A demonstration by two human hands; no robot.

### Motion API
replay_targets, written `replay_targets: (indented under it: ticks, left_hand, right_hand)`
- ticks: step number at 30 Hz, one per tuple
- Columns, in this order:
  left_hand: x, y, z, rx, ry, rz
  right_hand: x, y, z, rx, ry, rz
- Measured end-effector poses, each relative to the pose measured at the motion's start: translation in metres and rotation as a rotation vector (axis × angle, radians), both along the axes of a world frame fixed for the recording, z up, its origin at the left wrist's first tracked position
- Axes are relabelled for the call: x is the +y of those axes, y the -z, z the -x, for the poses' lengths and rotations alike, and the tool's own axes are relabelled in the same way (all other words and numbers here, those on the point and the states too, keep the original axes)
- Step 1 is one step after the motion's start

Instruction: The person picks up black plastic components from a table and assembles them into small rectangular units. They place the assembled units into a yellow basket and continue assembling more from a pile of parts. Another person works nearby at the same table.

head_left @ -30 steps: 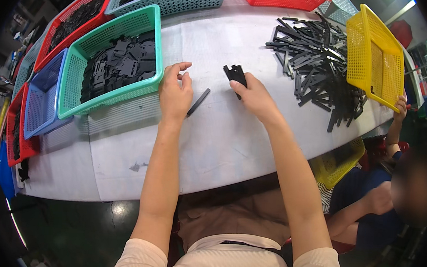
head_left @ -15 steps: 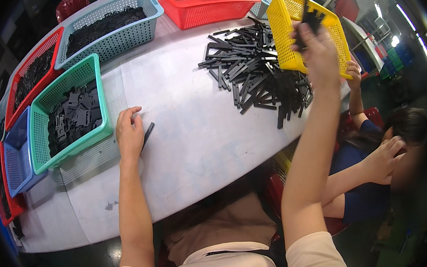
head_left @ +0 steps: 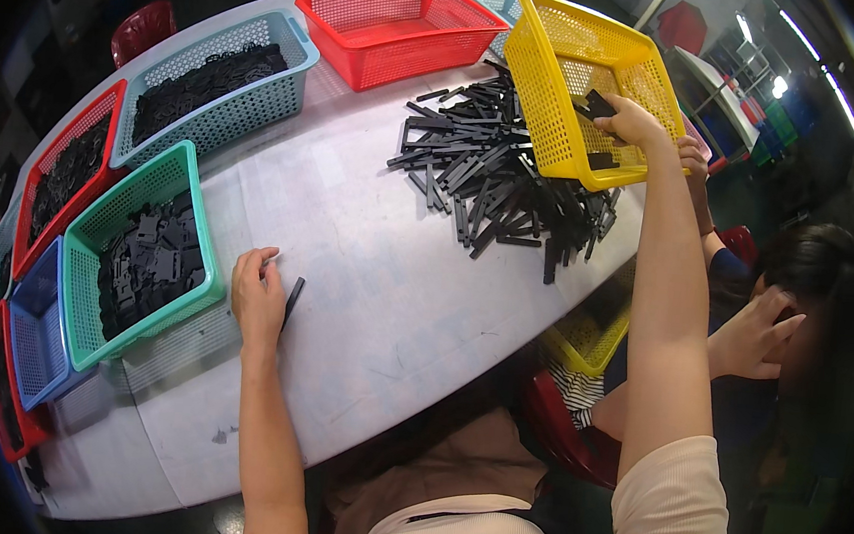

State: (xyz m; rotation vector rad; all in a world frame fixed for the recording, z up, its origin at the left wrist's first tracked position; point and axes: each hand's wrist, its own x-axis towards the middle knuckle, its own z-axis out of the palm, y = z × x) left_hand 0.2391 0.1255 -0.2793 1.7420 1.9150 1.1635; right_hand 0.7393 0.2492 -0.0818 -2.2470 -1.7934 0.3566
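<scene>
My right hand (head_left: pixel 635 125) reaches into a tilted yellow mesh basket (head_left: pixel 540 100), gripping dark plastic pieces (head_left: pixel 597 105) whose exact number is hidden by the fingers. Another black piece (head_left: pixel 603 161) lies inside the basket near its front wall. A co-worker's hand (head_left: pixel 693 159) is at the basket's right edge. Below and left of the basket spreads a pile of black plastic strips (head_left: pixel 480 161). My left hand (head_left: pixel 259 299) rests on the white table, fingers curved apart and nothing in them. One black strip (head_left: pixel 293 302) lies just right of it.
A green basket (head_left: pixel 210 240) of flat black parts stands left of my left hand. Beyond are a light-blue basket (head_left: pixel 229 101) with black parts, a red basket (head_left: pixel 393 59), and at far left more red and blue baskets (head_left: pixel 41 327). A co-worker (head_left: pixel 808 267) sits at right.
My right hand has come down from above the yellow basket's rim into it, still holding black pieces. The view has shifted slightly; my left hand stays in place beside the strip.
</scene>
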Motion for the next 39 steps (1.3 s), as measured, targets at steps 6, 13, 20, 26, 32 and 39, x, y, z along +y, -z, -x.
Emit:
replay_targets:
  ticks: [6, 13, 20, 26, 32, 39]
  left_hand:
    - [-0.001, 0.001, -0.003, 0.0, -0.01, 0.016]
    - [-0.002, -0.004, 0.001, 0.1, -0.029, 0.017]
    - [0.003, 0.007, 0.004, 0.128, -0.018, -0.071]
    - [-0.009, -0.02, -0.01, 0.034, 0.143, 0.1]
    - [-0.037, -0.009, -0.002, 0.234, 0.085, 0.114]
    - [-0.087, -0.034, -0.008, 0.137, -0.011, 0.05]
  right_hand:
    - [-0.008, -0.012, -0.025, -0.29, -0.177, -0.012]
    - [-0.033, -0.045, 0.047, -0.171, -0.083, -0.88]
    - [-0.179, 0.034, 0.227, 0.05, -0.593, -1.379]
    - [-0.256, 0.153, 0.258, 0.29, -0.68, -0.769]
    - [-0.29, 0.182, 0.259, 0.245, -0.649, -0.624]
    - [-0.289, 0.189, 0.236, 0.115, -0.642, -0.557]
